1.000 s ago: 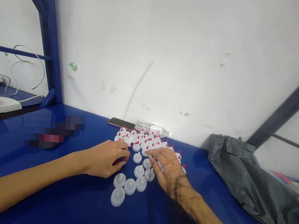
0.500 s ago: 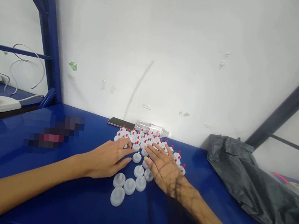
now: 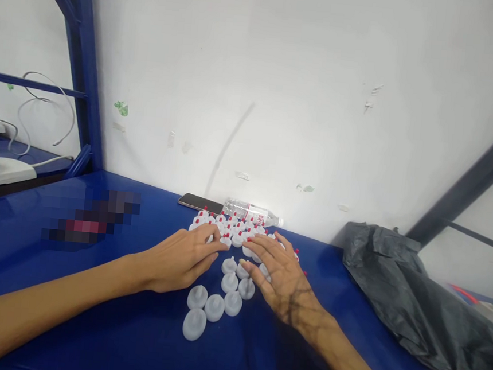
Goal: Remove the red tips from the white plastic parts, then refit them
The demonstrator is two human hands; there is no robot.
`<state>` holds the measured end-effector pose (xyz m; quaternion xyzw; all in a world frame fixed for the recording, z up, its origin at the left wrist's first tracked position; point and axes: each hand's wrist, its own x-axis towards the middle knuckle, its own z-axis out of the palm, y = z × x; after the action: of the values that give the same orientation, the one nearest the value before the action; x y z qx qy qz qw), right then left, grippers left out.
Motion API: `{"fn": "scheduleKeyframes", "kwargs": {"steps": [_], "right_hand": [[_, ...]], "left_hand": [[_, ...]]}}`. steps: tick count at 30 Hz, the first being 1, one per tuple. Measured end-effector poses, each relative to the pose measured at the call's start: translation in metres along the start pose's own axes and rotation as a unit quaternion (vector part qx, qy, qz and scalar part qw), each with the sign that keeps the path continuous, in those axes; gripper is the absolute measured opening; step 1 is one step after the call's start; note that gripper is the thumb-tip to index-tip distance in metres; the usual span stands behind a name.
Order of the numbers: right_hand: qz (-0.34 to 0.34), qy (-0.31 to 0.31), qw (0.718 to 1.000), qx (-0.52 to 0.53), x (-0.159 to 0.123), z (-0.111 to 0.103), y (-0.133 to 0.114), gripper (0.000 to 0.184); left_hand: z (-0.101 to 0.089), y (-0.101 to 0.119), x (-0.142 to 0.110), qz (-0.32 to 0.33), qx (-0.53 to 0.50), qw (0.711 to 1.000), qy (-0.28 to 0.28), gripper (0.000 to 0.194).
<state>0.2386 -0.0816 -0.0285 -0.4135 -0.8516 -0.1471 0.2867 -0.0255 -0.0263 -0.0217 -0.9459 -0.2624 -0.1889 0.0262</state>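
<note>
My left hand [image 3: 185, 259] lies at the left edge of a cluster of white nozzle caps with red tips [image 3: 237, 239]. Its fingers curve loosely beside one red-tipped cap [image 3: 225, 241], thumb apart, with nothing visibly gripped. Over the right side of the cluster, my right hand [image 3: 277, 273] is spread palm down and hides several caps. Between and below the hands sit translucent white nozzle caps without red tips [image 3: 215, 308]. One such cap [image 3: 229, 266] is just right of my left fingertips. Whether the fingers touch the caps is hard to tell.
A clear plastic bottle [image 3: 250, 211] lies on its side by the wall, beside a dark phone [image 3: 199, 203]. To the right a grey plastic bag [image 3: 392, 290] covers part of the blue tabletop [image 3: 129, 336]. A blurred-out item [image 3: 92, 217] is at left.
My right hand has shifted slightly right and its fingers have turned more downward. A tipless cap between the hands has slid a little towards me. My left hand has barely moved.
</note>
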Motion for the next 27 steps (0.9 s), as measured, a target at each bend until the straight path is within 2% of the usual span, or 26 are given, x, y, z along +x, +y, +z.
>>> {"fn": "scheduleKeyframes", "kwargs": {"steps": [3, 6, 13, 17, 20, 22, 25, 27], "right_hand": [[-0.029, 0.051, 0.998, 0.004, 0.004, -0.003, -0.006, 0.019], [-0.056, 0.061, 0.996, 0.031, 0.005, 0.001, -0.014, 0.012], [-0.094, 0.057, 0.99, 0.086, 0.002, 0.002, -0.031, 0.019], [-0.112, 0.067, 0.987, 0.092, 0.002, 0.002, -0.035, 0.017], [-0.118, 0.045, 0.987, 0.101, 0.004, 0.002, -0.034, 0.014], [-0.112, 0.035, 0.989, 0.085, 0.004, 0.0, -0.027, 0.016], [-0.071, 0.047, 0.995, 0.046, 0.002, -0.006, -0.004, 0.02], [-0.034, 0.068, 0.997, 0.028, -0.001, -0.011, 0.014, 0.016]], "left_hand": [[-0.004, 0.001, 0.001, -0.009, -0.017, 0.999, 0.039, 0.032], [-0.003, 0.006, 0.002, 0.004, -0.016, 0.998, 0.059, 0.023], [0.002, 0.018, 0.001, 0.083, 0.083, 0.992, 0.054, 0.026], [-0.002, 0.024, 0.001, 0.104, 0.053, 0.992, 0.04, 0.026], [-0.003, 0.025, 0.001, 0.08, -0.019, 0.996, 0.017, 0.028], [-0.005, 0.023, 0.0, 0.058, -0.07, 0.996, 0.023, 0.036], [-0.016, 0.015, -0.001, -0.01, -0.146, 0.987, 0.071, 0.046], [-0.026, 0.007, -0.001, -0.046, -0.143, 0.982, 0.114, 0.044]]}}
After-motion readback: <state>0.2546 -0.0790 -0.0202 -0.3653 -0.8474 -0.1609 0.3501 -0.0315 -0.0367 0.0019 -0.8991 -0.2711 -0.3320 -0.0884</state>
